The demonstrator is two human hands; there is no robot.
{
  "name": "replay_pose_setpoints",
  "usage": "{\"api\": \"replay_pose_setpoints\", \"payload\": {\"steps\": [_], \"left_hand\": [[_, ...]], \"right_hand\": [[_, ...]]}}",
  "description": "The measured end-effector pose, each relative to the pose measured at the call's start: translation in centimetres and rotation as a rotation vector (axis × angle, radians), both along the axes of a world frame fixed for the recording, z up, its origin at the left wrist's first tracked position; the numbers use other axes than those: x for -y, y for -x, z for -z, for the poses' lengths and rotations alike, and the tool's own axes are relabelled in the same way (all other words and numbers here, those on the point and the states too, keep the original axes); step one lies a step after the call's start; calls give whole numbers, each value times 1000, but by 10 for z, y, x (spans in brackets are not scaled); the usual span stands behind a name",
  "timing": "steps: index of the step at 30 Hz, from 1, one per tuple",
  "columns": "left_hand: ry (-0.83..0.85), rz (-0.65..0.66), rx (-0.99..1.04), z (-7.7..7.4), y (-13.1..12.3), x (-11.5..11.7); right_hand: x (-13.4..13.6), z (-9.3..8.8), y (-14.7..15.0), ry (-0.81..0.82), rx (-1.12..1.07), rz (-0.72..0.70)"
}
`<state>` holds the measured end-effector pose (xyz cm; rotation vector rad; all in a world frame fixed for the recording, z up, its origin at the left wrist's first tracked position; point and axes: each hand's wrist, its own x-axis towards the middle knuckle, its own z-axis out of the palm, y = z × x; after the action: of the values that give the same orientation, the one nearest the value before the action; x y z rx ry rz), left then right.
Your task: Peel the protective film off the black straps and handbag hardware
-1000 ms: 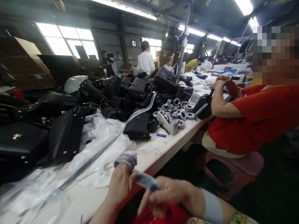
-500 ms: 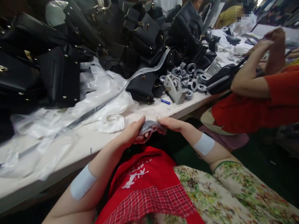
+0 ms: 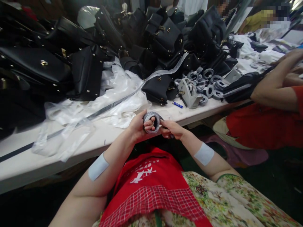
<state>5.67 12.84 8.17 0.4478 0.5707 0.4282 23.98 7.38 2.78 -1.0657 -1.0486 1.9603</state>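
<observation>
While I sit at the edge of the desk [image 3: 99,140], my hands are together in the middle of the frame, both closed on one grey coil [image 3: 152,114]. The left hand [image 3: 138,127] has its fingers pushed through the ring, and the right hand [image 3: 172,129] pinches its right side. I think the winding is almost finished, because the coil already makes a round loop and I see no long loose end; if the end is fastened, I cannot tell. It is held just above the desk edge, not touching it. In the right centre, a heap of similar grey rolls [image 3: 208,82] lies around a tape dispenser [image 3: 189,94], so that part of the work seems done many times. My coil is not yet with them. Black bags [image 3: 38,66] fill the upper left, with clear plastic sheets [image 3: 118,94] below them.
</observation>
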Motion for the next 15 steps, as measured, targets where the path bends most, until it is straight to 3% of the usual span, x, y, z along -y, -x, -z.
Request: {"api": "replay_pose_setpoints", "payload": {"steps": [7, 12, 15], "left_hand": [[44, -102, 89, 4, 12, 2], [-31, -256, 133, 11, 0, 8], [9, -338, 183, 18, -8, 14]], "right_hand": [[5, -5, 3, -173, 165, 98], [7, 0, 34, -214, 155, 243], [8, 2, 54, -231, 134, 369]]}}
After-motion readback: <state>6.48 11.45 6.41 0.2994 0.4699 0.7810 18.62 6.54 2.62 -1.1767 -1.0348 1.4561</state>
